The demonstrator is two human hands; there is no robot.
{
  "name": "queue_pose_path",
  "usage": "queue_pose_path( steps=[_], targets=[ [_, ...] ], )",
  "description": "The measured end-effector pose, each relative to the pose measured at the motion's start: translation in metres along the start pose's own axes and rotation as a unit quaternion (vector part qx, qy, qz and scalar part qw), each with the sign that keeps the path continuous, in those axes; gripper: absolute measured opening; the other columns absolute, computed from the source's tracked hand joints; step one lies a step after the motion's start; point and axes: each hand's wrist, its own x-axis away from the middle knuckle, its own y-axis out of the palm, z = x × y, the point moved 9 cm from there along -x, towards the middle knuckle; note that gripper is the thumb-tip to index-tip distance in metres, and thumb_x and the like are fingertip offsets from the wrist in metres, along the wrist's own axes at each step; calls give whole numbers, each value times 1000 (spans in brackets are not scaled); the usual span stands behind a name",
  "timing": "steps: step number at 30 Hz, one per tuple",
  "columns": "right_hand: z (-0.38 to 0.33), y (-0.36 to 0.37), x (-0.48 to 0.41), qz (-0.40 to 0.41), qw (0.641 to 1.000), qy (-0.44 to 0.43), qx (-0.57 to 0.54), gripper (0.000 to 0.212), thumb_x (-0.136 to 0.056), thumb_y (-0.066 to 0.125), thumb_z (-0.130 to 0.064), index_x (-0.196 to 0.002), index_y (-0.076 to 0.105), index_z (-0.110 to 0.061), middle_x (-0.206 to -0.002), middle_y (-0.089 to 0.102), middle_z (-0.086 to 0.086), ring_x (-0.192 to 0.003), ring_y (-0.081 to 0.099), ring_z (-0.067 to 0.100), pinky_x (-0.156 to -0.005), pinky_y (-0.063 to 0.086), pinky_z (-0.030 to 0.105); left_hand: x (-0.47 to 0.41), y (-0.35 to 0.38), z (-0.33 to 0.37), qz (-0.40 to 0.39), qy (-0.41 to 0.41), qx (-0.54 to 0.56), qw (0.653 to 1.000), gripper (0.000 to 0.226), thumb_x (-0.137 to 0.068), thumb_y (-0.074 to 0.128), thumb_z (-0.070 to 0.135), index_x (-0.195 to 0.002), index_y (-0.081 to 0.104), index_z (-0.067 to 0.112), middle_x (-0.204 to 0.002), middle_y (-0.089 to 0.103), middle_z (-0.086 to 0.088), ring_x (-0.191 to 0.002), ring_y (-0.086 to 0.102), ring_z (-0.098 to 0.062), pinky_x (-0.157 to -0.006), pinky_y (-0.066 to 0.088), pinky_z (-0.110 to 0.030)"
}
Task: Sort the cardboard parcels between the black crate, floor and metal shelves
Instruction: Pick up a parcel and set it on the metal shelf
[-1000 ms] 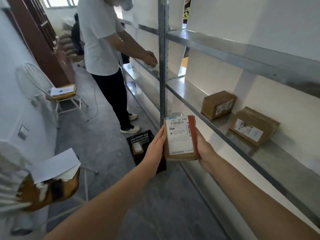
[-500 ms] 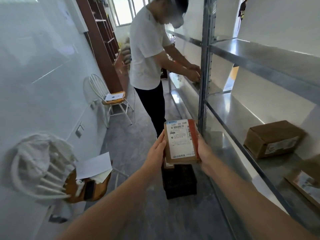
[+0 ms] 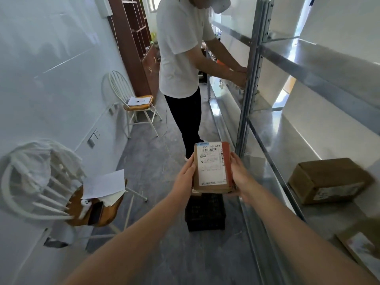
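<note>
Turning along the aisle, I have swung my view off the metal shelves (image 3: pixel 287 140), which a second ago filled the right half and now run down the right edge. The grey floor (image 3: pixel 156 161) opens ahead, where another person (image 3: pixel 178 58) works at the same shelves. The black crate (image 3: pixel 205 214), earlier off to my lower left, now sits on the floor straight under what I carry. The brown box (image 3: pixel 327 179) and the flat parcel (image 3: pixel 362 249) on the middle shelf have slid towards the corner. I judge I am reading the label and have not yet chosen between crate, floor and shelf. The labelled cardboard parcel (image 3: pixel 212 167) stays upright, label towards me, above the crate and apart from it. My left hand (image 3: pixel 184 177) clasps its left edge, and my right hand (image 3: pixel 239 173) wraps its right edge and lower corner.
</note>
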Motion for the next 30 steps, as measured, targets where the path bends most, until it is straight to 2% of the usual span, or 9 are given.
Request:
queue_pose_path(
  steps=[5, 9, 14, 17, 20, 23, 26, 28, 30],
  targets=[
    [-6, -26, -22, 58, 998, -5, -9, 43, -100, 30, -61, -142, 27, -50, -132, 57, -5, -118, 58, 23, -97, 48, 58, -33, 19, -4, -24, -3, 43, 999, 39, -105, 37, 29, -138, 48, 44, -127, 65, 11, -119, 61, -13, -101, 49, -45],
    [-9, -37, -53, 92, 996, 8, -3, 31, -100, 38, -56, -129, 33, -46, -112, 68, 0, -93, 71, 24, -73, 60, 49, -68, 22, -6, -34, -14, 62, 997, 38, -105, 37, 26, -136, 50, 43, -126, 65, 9, -117, 62, -14, -99, 51, -45],
    [-24, -24, -98, 110, 994, 22, 18, 30, -101, 38, -53, -130, 35, -46, -108, 69, 1, -88, 71, 21, -59, 54, 32, -124, 3, -2, -53, -37, 98, 993, 39, -104, 38, 22, -140, 48, 35, -126, 66, 7, -116, 63, -14, -96, 53, -40],
    [-31, -11, -133, 123, 991, 36, 33, 30, -103, 32, -50, -133, 35, -43, -111, 67, 3, -92, 68, 20, -61, 52, 31, -154, -11, 3, -78, -44, 117, 989, 40, -105, 37, 19, -140, 47, 33, -125, 67, 7, -116, 63, -13, -93, 53, -35],
    [-34, 4, -172, 138, 989, 41, 39, 35, -105, 28, -47, -137, 39, -38, -115, 67, 4, -98, 68, 22, -74, 56, 38, -182, -33, 2, -80, -52, 129, 987, 40, -105, 39, 19, -141, 46, 34, -126, 66, 7, -116, 63, -13, -97, 52, -38],
    [-28, 23, -202, 141, 988, 60, 28, 35, -103, 29, -50, -136, 40, -43, -116, 68, 2, -100, 68, 23, -82, 57, 44, -209, -57, -1, -76, -66, 136, 986, 40, -104, 40, 19, -141, 46, 33, -123, 68, 8, -116, 63, -14, -100, 51, -41],
    [-19, 39, -222, 131, 988, 85, 2, 34, -100, 34, -56, -132, 43, -51, -113, 71, -1, -99, 70, 23, -73, 58, 43, -233, -75, -7, -78, -74, 129, 986, 41, -104, 39, 19, -142, 46, 32, -122, 68, 10, -115, 63, -11, -100, 50, -38],
    [-17, 46, -229, 130, 987, 93, -10, 32, -99, 37, -56, -128, 49, -49, -107, 74, -2, -96, 71, 22, -66, 55, 36, -244, -82, -12, -81, -77, 121, 986, 41, -104, 40, 19, -143, 45, 33, -126, 66, 10, -117, 62, -10, -102, 49, -38],
    [-18, 50, -231, 126, 988, 93, -17, 30, -100, 38, -55, -122, 56, -45, -102, 75, -3, -93, 72, 21, -67, 55, 38, -251, -84, -18, -88, -84, 116, 986, 42, -104, 39, 20, -144, 44, 34, -129, 64, 10, -117, 61, -9, -100, 51, -35]
  ],
)
